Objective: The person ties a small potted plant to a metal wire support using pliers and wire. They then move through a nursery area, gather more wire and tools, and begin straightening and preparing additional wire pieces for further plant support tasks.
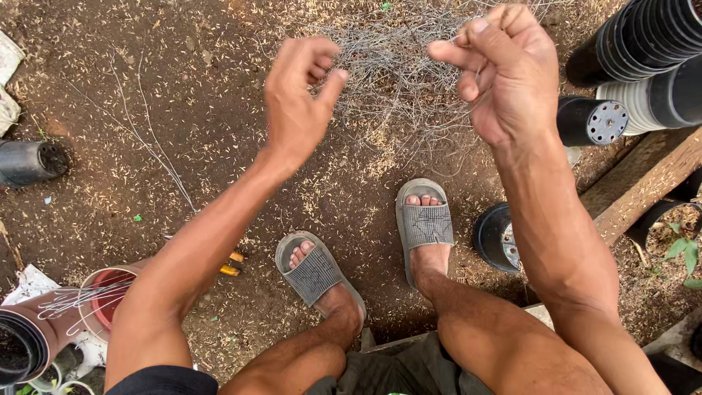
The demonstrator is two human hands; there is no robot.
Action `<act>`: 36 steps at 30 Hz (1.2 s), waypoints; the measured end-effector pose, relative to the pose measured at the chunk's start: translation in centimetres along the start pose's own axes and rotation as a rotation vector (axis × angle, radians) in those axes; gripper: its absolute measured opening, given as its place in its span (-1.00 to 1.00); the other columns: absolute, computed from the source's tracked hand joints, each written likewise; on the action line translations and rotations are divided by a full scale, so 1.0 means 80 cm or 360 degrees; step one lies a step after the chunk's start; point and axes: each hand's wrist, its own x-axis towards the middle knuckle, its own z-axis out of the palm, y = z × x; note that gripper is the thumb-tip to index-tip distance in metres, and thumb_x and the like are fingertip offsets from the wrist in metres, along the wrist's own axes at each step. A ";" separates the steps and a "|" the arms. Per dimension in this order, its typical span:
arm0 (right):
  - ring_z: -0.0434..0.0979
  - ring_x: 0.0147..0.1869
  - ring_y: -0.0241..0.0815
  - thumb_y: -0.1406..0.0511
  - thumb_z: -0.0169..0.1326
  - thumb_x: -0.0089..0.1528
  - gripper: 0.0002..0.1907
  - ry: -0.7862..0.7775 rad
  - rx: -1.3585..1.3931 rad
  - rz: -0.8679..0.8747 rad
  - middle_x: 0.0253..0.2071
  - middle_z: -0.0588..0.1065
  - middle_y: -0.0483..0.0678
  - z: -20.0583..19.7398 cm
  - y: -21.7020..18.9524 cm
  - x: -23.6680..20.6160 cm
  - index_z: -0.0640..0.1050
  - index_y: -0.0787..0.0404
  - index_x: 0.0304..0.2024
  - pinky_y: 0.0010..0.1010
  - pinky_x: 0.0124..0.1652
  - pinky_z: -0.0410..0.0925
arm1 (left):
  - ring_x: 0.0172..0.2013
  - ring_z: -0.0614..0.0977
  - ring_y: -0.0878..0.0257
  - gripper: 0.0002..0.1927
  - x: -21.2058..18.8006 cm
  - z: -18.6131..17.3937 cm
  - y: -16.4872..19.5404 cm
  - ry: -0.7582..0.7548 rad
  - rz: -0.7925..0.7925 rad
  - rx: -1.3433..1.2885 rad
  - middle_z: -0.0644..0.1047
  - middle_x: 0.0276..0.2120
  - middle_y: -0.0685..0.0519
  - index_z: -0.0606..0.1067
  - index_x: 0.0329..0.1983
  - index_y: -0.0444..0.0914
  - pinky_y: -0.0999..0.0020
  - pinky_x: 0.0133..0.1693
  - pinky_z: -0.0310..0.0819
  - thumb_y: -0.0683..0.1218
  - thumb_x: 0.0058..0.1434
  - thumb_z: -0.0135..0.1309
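While the right hand (504, 69) pinches a thin strand of grey wire (468, 110) between thumb and curled fingers, the left hand (300, 102) hangs just beside it with its grip half spread, thumb and fingers apart and closed on nothing that can be made out. Both hands are raised over a loose tangle of wire (395, 73) lying on the bare soil, scattered with husks; the pinched strand appears to run down into that heap, though where it ends is too fine to tell. Judging by the size of the tangle, most of the wire remains unsorted, while a small bundle of straight wire lengths (77, 300) resting across a reddish-brown pot (102, 289) near the left elbow suggests some pieces are already set aside. Further out, two long loose strands (146, 139) trail across the ground to the left. The seated person's feet, in grey slide sandals (424, 223), are planted below the heap, with a yellow-handled tool (232, 265) lying beside the left foot. Stacks of black nursery pots (643, 36) lie on their sides to the right, near a wooden beam (647, 186).
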 end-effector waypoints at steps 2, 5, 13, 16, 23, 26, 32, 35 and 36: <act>0.73 -0.10 -0.02 0.47 0.03 0.52 -0.91 -0.0099 -0.0012 -0.0032 -0.27 0.55 0.09 0.014 -0.009 -0.003 0.46 0.34 -0.13 -0.63 -0.60 0.34 | -0.08 0.62 0.19 -0.88 -0.010 0.001 0.027 -0.0060 0.0456 0.0205 0.58 -0.13 0.02 0.54 -0.04 -0.19 0.22 -0.03 0.62 -0.22 0.41 0.08; 0.72 -0.14 -0.06 0.43 0.06 0.52 -0.89 -0.0236 -0.0279 -0.0310 -0.25 0.56 0.10 0.029 -0.027 -0.011 0.52 0.38 -0.11 -0.60 -0.60 0.32 | -0.12 0.61 0.19 -0.78 -0.023 0.008 0.059 -0.0301 0.0626 -0.0374 0.58 -0.09 -0.03 0.51 -0.02 -0.20 0.20 -0.09 0.58 -0.28 0.56 -0.17; 0.49 -0.40 -0.19 0.42 0.08 0.55 -0.84 -0.0168 -0.0344 -0.0377 -0.27 0.56 0.11 0.049 -0.080 -0.040 0.54 0.40 -0.15 -0.55 -0.56 0.21 | -0.55 0.50 0.40 -0.72 -0.019 -0.057 0.095 -0.0283 -0.0081 -0.0640 0.59 -0.43 0.07 0.58 0.02 -0.28 0.55 -0.59 0.33 -0.03 0.56 -0.07; 0.41 -0.50 -0.24 0.42 0.09 0.56 -0.82 -0.0148 -0.0341 -0.0339 -0.27 0.55 0.12 0.058 -0.092 -0.053 0.54 0.41 -0.16 -0.52 -0.54 0.17 | -0.47 0.57 0.42 -0.75 -0.024 -0.082 0.107 -0.0256 0.0029 -0.0666 0.64 -0.28 0.03 0.56 0.09 -0.25 0.58 -0.50 0.43 -0.03 0.61 -0.05; 0.47 -0.43 -0.23 0.43 0.02 0.57 -0.82 -0.0418 -0.0358 -0.0200 -0.32 0.53 0.08 0.090 -0.070 -0.040 0.53 0.46 -0.12 -0.53 -0.44 0.33 | 0.19 0.60 0.14 -0.49 -0.013 -0.070 0.114 -0.0696 0.0041 -0.0791 0.41 0.32 -0.24 0.26 0.46 -0.32 0.46 0.04 0.74 -0.06 0.54 0.06; 0.61 -0.23 -0.16 0.41 -0.05 0.58 -0.83 -0.0712 -0.0411 -0.0241 -0.16 0.57 0.11 0.104 -0.044 -0.023 0.50 0.46 0.00 -0.44 -0.21 0.54 | 0.01 0.65 0.23 -0.49 -0.016 -0.058 0.125 -0.0575 -0.0134 -0.0877 0.53 0.09 -0.13 0.24 0.43 -0.32 0.49 -0.05 0.72 -0.10 0.48 0.03; 0.60 -0.17 -0.25 0.35 -0.07 0.60 -0.81 -0.0743 -0.0836 -0.0544 -0.19 0.56 0.01 0.067 -0.017 -0.005 0.50 0.38 0.02 -0.46 -0.18 0.50 | -0.31 0.65 0.37 -0.84 -0.027 -0.059 0.133 -0.0328 -0.0397 -0.0906 0.66 -0.22 -0.01 0.50 0.09 -0.33 0.55 -0.31 0.60 -0.17 0.55 0.02; 0.55 -0.21 -0.27 0.34 -0.03 0.55 -0.84 -0.0519 -0.1336 -0.0532 -0.24 0.54 0.00 0.019 0.004 -0.005 0.53 0.32 -0.03 -0.41 -0.24 0.43 | -0.53 0.49 0.44 -0.84 -0.032 -0.073 0.126 -0.0170 -0.0702 -0.0969 0.68 -0.25 -0.01 0.57 -0.09 -0.34 0.58 -0.54 0.36 -0.15 0.43 0.04; 0.50 -0.30 -0.26 0.32 0.06 0.52 -0.84 -0.0274 -0.1669 -0.0332 -0.32 0.53 0.00 0.003 0.017 -0.010 0.57 0.27 -0.13 -0.36 -0.33 0.40 | -0.42 0.55 0.44 -0.83 -0.032 -0.077 0.124 -0.0151 -0.0601 -0.0977 0.66 -0.19 -0.01 0.56 -0.06 -0.34 0.59 -0.43 0.42 -0.13 0.49 0.03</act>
